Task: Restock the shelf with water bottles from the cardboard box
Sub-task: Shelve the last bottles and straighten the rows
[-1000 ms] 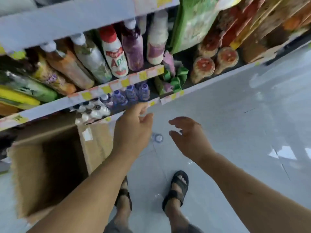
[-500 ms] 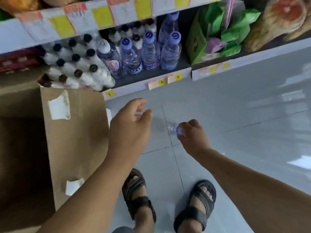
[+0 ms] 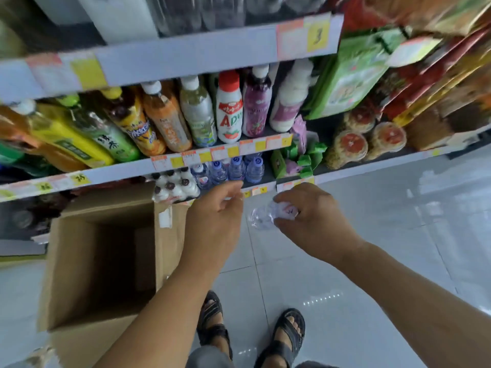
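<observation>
My right hand (image 3: 310, 219) grips a clear water bottle (image 3: 261, 219) lifted off the floor, its base pointing left toward my left hand. My left hand (image 3: 215, 216) hovers beside it with relaxed fingers, holding nothing. Just beyond both hands, the bottom shelf (image 3: 263, 188) holds several blue-capped water bottles (image 3: 233, 168) standing in a row. The open cardboard box (image 3: 106, 264) stands on the floor at my left; its inside is dark and looks empty.
White dark-capped bottles (image 3: 175, 185) stand left of the water on the bottom shelf, green packets (image 3: 300, 160) to the right. The shelf above carries juice and milk drinks (image 3: 228, 110). My sandalled feet (image 3: 249, 330) stand on the grey tiled floor.
My right hand took hold of the bottle on the floor and has raised it. The view tilted back up from the bottom shelf. My left hand stayed beside it.
</observation>
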`<state>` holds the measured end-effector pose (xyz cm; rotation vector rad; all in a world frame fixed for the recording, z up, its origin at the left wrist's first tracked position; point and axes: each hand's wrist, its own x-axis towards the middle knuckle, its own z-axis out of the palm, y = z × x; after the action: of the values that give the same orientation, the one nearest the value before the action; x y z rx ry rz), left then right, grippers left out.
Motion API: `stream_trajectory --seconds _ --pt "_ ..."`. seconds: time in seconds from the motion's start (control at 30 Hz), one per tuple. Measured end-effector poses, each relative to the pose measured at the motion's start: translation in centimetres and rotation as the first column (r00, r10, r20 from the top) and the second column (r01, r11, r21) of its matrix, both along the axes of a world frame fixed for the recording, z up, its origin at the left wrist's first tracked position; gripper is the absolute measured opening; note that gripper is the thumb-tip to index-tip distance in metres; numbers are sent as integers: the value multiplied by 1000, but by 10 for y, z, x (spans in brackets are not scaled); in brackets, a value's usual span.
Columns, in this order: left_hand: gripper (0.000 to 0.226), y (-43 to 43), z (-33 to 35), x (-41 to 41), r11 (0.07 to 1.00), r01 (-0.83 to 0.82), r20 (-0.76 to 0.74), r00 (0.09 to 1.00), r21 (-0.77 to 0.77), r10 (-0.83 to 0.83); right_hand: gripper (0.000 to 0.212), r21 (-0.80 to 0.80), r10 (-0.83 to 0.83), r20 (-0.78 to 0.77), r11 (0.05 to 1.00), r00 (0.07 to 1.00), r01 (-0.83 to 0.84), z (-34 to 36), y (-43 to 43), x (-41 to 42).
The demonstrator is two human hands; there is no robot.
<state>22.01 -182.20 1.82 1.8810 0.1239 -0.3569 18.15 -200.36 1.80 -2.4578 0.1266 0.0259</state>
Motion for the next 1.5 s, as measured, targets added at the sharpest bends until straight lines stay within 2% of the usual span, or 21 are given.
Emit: stream_trajectory --seconds 0.13,0.27,0.33,0.4,0.5,0.6,0.67,0.8,0.9,0.97,1.1,1.13,1.2,1.27,1.33,1.4,1.5 --pt "16 -7 154 12 983 8 71 997 -183 5 17 0 86 84 996 993 -86 199 -2 21" --pt "23 -6 303 22 943 148 203 975 -297 -89 34 44 131 176 989 976 -141 384 -4 32" --pt "29 -3 365 25 919 219 271 954 -329 -130 31 41 153 251 985 956 -168 460 -1 35" --pt "39 1 421 27 904 278 368 918 -326 -149 24 28 161 328 983 931 -180 529 5 39" --pt "32 8 492 25 876 362 477 860 -318 -182 21 26 151 411 984 899 -177 615 18 46" --pt "60 11 545 24 892 410 641 740 -189 -204 30 -37 149 468 988 871 -150 684 30 49" --pt "62 14 573 27 899 408 715 675 -158 -181 40 -75 144 517 990 844 -123 719 38 51" --pt "70 22 615 37 913 376 782 612 -157 -118 61 -83 131 595 991 793 -102 763 54 57" --pt "45 28 636 44 899 396 805 586 -189 -89 70 -26 77 641 997 764 -79 776 67 62" --pt "42 31 643 52 866 441 786 610 -236 -96 62 87 13 659 992 752 -93 776 71 65" --pt "38 41 654 69 841 463 764 638 -280 -97 14 408 -172 626 904 761 -131 737 59 65" --pt "38 42 658 73 839 464 762 640 -283 -97 18 441 -191 598 890 778 -120 721 58 65" --pt "46 42 665 83 839 447 743 665 -310 -79 40 439 -150 554 889 819 -135 692 65 66" --pt "55 38 670 92 823 436 710 702 -364 -57 55 431 -50 560 870 827 -239 679 76 72" --pt "61 32 675 100 822 415 689 724 -391 -38 47 342 11 629 894 777 -289 680 83 82" --pt "52 27 682 107 830 390 696 718 -399 -3 38 241 31 672 936 740 -258 690 83 91" --pt "56 21 695 117 842 347 683 729 -412 34 32 181 43 662 960 749 -215 701 76 111"
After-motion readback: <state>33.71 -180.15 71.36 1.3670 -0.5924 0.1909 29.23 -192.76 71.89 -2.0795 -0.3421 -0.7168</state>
